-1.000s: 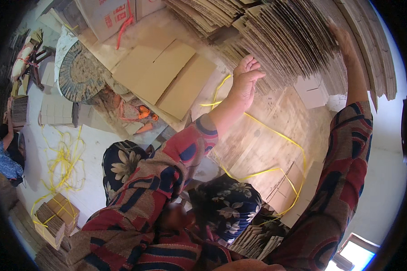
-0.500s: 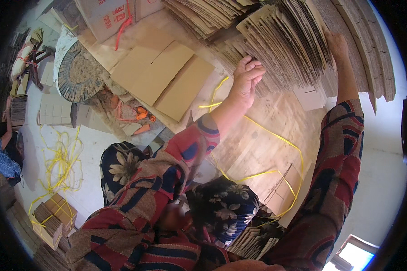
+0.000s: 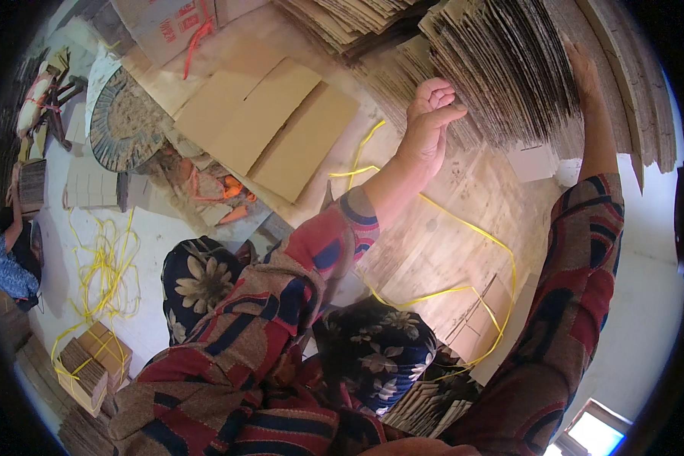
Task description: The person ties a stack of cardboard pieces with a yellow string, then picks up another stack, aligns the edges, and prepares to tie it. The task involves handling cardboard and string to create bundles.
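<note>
A thick row of flat cardboard sheets (image 3: 501,72) stands on edge at the upper right, its layered edges facing me. My right hand (image 3: 584,74) grips the row's right side; its fingertips are partly hidden there. At the left side, my left hand (image 3: 432,125) has its fingers curled in, with the thumb pointing at the sheets and nothing visible in the palm. Whether that thumb touches the edges I cannot tell. More cardboard sheets (image 3: 403,80) lean just left of my left hand. A yellow strap (image 3: 463,220) loops over the wooden board (image 3: 410,251) below both hands.
Flat cardboard (image 3: 270,125) lies left of my left arm, near a printed carton (image 3: 159,30) and a round dusty container (image 3: 125,125). Tall cardboard stacks (image 3: 623,76) line the right. Tangled yellow strapping (image 3: 102,266) and a strapped bundle (image 3: 91,365) lie on the floor. Another person (image 3: 11,254) is at far left.
The row of cardboard sheets has shifted to the right, and both my hands have moved right with it. My left fingers have curled further in, the thumb now pointing at the sheets.
</note>
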